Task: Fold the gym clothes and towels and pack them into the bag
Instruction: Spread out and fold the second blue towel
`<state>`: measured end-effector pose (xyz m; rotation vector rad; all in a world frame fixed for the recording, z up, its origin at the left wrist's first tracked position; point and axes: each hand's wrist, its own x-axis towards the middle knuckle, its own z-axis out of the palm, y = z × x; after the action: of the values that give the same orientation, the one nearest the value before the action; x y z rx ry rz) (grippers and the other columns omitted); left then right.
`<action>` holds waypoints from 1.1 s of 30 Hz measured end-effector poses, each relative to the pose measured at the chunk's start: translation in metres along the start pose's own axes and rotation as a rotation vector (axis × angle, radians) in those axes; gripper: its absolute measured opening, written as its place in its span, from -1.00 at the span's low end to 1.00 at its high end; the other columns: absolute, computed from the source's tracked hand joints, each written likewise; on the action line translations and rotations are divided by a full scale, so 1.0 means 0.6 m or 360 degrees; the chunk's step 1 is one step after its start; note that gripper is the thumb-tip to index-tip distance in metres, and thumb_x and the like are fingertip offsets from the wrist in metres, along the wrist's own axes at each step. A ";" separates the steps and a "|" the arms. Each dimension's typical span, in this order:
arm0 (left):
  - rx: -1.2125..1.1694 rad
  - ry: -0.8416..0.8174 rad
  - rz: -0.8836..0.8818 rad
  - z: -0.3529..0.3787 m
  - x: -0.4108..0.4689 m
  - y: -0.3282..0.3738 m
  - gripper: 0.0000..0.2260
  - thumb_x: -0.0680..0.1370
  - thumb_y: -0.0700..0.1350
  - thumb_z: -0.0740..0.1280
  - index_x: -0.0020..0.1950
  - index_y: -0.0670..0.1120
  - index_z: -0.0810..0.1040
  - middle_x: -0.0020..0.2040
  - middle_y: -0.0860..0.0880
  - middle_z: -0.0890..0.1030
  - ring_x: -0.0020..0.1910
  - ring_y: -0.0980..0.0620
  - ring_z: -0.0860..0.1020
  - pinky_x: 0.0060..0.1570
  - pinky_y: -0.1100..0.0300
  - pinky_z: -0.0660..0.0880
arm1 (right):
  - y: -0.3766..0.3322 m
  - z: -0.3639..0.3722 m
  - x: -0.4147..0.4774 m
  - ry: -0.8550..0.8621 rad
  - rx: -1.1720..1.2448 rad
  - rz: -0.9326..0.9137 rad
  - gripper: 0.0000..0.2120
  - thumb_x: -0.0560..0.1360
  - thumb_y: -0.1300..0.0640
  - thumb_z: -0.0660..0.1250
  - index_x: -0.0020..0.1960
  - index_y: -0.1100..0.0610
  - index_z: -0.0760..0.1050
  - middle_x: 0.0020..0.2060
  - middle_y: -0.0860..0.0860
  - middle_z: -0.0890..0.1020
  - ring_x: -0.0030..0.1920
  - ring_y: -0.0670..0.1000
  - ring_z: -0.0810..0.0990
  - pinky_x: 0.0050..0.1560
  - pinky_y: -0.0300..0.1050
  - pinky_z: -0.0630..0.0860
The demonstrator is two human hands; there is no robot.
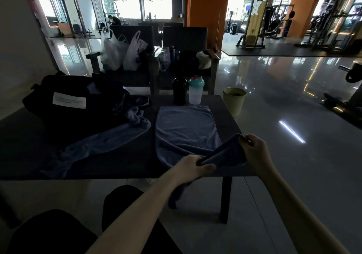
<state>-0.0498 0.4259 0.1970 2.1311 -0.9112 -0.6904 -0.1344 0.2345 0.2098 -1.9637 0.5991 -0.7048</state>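
A grey-blue towel [185, 128] lies flat on the right half of the dark table [121, 165]. Its near edge is lifted off the table and folded upward. My left hand [191, 167] pinches the near left corner of that edge. My right hand [254, 152] grips the near right corner, held a little higher. A second grey-blue towel [101, 144] sprawls unfolded across the table's middle, running toward the near left. The black gym bag [64, 99], with a white label, sits at the far left, and crumpled dark clothes [133, 105] lie against it.
A black bottle [179, 91] and a clear shaker with a teal lid [195, 91] stand at the table's far edge. A pale green bin [234, 100] is on the floor by the far right corner. Chairs holding plastic bags [121, 52] stand behind the table.
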 end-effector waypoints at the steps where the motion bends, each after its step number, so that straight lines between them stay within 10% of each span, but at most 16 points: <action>1: 0.0126 -0.0073 -0.0010 -0.011 -0.004 -0.002 -0.73 0.48 0.16 0.36 0.03 0.00 0.56 -0.10 0.05 0.59 -0.18 0.15 0.55 -0.23 0.29 0.42 | 0.002 -0.001 -0.002 0.0040 -0.0017 0.0021 -0.83 0.57 0.15 0.26 -0.19 0.11 0.49 -0.34 0.00 0.52 -0.33 -0.04 0.47 -0.36 -0.18 0.35; 7: 0.0548 -0.0317 -0.0294 -0.092 -0.032 -0.020 -0.82 0.48 0.05 0.41 -0.03 -0.03 0.59 -0.10 0.03 0.61 -0.07 0.02 0.59 -0.02 0.12 0.49 | 0.018 -0.014 -0.010 0.0219 -0.0113 0.0144 -0.65 0.60 0.12 0.20 -0.35 0.16 0.30 -0.45 0.05 0.35 -0.41 0.01 0.29 -0.41 -0.13 0.18; 16: 0.0599 -0.0257 -0.0373 -0.195 -0.073 0.006 -0.73 0.46 0.06 0.43 -0.03 -0.14 0.60 -0.17 -0.02 0.60 -0.22 0.06 0.53 -0.23 0.21 0.44 | 0.021 -0.003 -0.035 0.0145 -0.0330 0.0206 -0.59 0.58 0.11 0.22 -0.43 0.18 0.30 -0.49 0.06 0.40 -0.43 0.01 0.35 -0.39 -0.11 0.25; 33: -0.0021 0.0893 -0.0455 -0.213 0.052 -0.116 -0.83 0.60 -0.07 0.25 0.05 -0.13 0.57 -0.06 -0.09 0.61 -0.13 -0.01 0.54 -0.24 0.20 0.42 | 0.037 0.077 0.087 0.0203 -0.0277 0.0132 -0.60 0.61 0.01 0.16 -0.25 0.26 0.52 -0.39 0.14 0.56 -0.39 0.08 0.49 -0.38 -0.11 0.30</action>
<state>0.0844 0.4871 0.2149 2.2871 -0.3032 -0.1986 -0.0679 0.2183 0.1837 -2.0508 0.8393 -0.7510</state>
